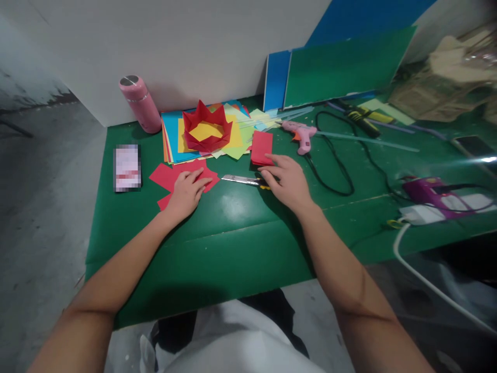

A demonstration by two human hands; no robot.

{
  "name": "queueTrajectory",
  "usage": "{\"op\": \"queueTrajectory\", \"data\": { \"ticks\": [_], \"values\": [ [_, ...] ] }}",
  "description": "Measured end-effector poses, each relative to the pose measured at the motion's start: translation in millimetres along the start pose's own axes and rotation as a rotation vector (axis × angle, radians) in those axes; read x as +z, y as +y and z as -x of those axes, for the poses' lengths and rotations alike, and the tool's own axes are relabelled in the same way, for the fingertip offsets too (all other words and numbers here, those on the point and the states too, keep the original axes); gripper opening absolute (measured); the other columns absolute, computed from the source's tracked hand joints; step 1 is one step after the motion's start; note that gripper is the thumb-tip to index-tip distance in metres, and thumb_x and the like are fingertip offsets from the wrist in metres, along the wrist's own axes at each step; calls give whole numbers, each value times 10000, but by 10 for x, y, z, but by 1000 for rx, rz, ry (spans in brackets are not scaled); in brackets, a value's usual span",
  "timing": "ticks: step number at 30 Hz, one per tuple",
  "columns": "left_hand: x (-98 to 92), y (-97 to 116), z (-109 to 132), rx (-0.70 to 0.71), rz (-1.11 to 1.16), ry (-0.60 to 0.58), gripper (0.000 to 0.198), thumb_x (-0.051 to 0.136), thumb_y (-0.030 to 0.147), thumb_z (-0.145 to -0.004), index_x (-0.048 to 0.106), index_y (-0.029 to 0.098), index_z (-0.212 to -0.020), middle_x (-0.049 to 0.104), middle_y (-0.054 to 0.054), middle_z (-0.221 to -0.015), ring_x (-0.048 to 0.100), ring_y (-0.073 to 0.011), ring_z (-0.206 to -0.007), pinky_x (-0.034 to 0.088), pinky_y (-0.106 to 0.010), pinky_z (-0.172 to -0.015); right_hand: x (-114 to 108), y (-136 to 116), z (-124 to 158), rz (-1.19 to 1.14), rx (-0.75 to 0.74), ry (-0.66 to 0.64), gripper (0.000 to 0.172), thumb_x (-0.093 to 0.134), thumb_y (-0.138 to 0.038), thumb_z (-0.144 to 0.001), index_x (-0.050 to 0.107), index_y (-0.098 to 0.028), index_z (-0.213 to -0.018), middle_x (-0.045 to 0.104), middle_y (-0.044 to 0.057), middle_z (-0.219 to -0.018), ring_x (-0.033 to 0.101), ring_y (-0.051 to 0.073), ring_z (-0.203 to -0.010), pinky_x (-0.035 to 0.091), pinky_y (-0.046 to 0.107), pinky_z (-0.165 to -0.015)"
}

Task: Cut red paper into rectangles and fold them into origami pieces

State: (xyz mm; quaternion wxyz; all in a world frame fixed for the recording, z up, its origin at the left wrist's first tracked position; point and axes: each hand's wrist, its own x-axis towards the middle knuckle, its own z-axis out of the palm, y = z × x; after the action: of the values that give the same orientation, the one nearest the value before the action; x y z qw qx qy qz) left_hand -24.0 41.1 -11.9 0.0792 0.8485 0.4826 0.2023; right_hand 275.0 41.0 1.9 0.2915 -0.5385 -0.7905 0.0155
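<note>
My left hand [186, 191] lies flat with its fingers spread over several loose red paper pieces [162, 177]. To the right, my right hand [289, 181] has its fingers apart, the fingertips at the lower edge of a small stack of red paper [262, 146]. A cutting tool with a silver blade [240, 180] rests on the table between my hands, pointing left. Its black and yellow handle is partly hidden under my right hand. Behind my left hand, a folded red paper ring with pointed tips [207, 145] stands on coloured paper sheets [171, 140].
A pink bottle [142, 106] and a blurred-out pinkish item [127, 168] are at the left of the green table [233, 264]. On the right lie a pink glue gun [305, 135] with a black cord, clear glue sticks [368, 141], pliers [363, 122] and a purple-and-white power strip [430, 194].
</note>
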Motion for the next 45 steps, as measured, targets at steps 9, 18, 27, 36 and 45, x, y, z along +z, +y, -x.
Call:
{"op": "queueTrajectory", "data": {
  "ticks": [9, 18, 27, 36, 45],
  "values": [
    [-84, 72, -14, -3, 237, 102, 268, 445, 98, -888, 683, 189, -972, 640, -83, -1113, 589, -216, -1049, 489, -423, -940, -8, 20, -7, -45, 24, 41, 328, 441, -288, -929, 717, -220, -1092, 708, 86, -1138, 624, 281, -1062, 477, 500, -928],
    [-713, 38, -28, -109, 365, 47, 149, 499, 87, -717, 557, 199, -796, 524, -84, -1147, 583, -196, -966, 540, -326, -748, 20, 54, 9, 51, 61, 100, 310, 427, -99, -835, 687, -242, -923, 733, 66, -949, 652, 257, -901, 519, 412, -780],
    [-1028, -201, 144, -14, 78, -596, 91, 567, 262, -752, 599, 222, -677, 599, -11, -734, 538, -150, -592, 387, -254, -549, 6, 38, 0, 41, 61, 92, 317, 444, -166, -889, 685, -242, -1080, 712, 83, -982, 617, 268, -909, 486, 431, -796],
    [-977, -11, 66, -78, -6, -268, 203, 550, 390, -866, 664, 229, -916, 705, -44, -913, 635, -217, -784, 471, -300, -660, 19, 95, -20, 87, 46, 172, 256, 516, -336, -912, 768, -287, -916, 597, 77, -785, 529, 254, -774, 439, 434, -690],
    [-259, 336, 70, -257, 842, -196, 443, 529, 285, -890, 422, 211, -1314, 673, -105, -1075, 686, -141, -783, 569, -304, -745, -36, -68, 26, 12, 149, 254, 298, 501, -405, -938, 754, -288, -1042, 697, 56, -936, 654, 216, -849, 535, 357, -714]
  ]
}}
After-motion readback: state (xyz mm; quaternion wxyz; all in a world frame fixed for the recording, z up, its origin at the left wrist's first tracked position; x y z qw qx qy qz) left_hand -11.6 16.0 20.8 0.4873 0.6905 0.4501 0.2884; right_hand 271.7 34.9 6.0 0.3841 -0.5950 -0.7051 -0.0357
